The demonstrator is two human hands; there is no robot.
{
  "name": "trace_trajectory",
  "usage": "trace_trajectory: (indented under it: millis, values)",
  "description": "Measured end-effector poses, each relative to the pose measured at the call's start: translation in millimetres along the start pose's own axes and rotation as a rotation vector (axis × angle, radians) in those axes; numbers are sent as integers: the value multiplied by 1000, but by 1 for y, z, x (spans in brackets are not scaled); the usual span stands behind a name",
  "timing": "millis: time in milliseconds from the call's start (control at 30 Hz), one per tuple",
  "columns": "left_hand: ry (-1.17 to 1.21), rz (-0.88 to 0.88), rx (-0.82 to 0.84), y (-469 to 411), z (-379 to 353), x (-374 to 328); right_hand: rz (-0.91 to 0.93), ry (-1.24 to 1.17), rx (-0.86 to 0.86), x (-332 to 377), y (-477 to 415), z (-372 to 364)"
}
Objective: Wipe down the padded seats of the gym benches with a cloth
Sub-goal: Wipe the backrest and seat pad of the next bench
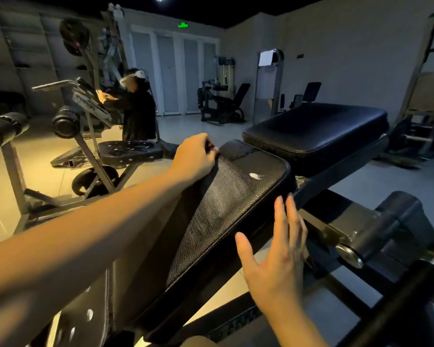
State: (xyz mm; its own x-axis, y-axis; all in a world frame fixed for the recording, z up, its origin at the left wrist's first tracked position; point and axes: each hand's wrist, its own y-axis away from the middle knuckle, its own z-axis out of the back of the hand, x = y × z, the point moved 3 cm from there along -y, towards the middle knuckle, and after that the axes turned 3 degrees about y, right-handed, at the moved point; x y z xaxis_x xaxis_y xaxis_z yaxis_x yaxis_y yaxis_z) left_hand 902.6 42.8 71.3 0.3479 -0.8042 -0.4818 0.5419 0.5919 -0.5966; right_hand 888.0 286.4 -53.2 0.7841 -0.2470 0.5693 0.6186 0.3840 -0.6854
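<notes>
Black pebbled-leather bench seat point(231, 196) runs 7 to 1 o'clock; my left hand point(196, 156) is curled over its far 11 o'clock corner, right hand point(273, 249) flat-fingered, holding nothing, beside the 4 o'clock edge.

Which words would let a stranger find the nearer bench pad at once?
Start at the black bench filling the foreground. Its far pad is smooth. The nearer pad, under the left hand, alone shows grainy leather and a white scuff.

Grained, seemingly leatherette bench pad point(231, 196)
</notes>
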Motion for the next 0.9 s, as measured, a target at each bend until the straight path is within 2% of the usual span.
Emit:
trace_trajectory:
  millis: [67,200,267,367,433,500,567,667,733,800,900]
  values:
    - [26,-63,10,14,3,-19,1,0,-1,1,-1,0]
    - [284,-427,111,75,12,-77,3,15,-3,3,-2,-3]
    - [298,-516,105,82,12,-81,-2,30,3,2,-2,-3]
    - [149,-362,4,46,2,-53,5,37,16,1,-1,-2]
    - [13,-168,8,14,-1,-32,15,28,22,0,-1,-1]
    - [-50,-87,44,1,1,-27,9,24,27,0,-1,0]
    - [-2,-156,79,14,6,-41,7,28,36,1,-2,0]
    - [186,-450,173,67,18,-77,13,27,38,3,-2,1]
    - [231,-579,192,86,19,-85,14,32,38,2,-2,1]
    - [187,-554,123,74,14,-74,13,34,32,1,-1,0]
    - [51,-283,44,23,3,-40,17,31,32,2,-1,0]
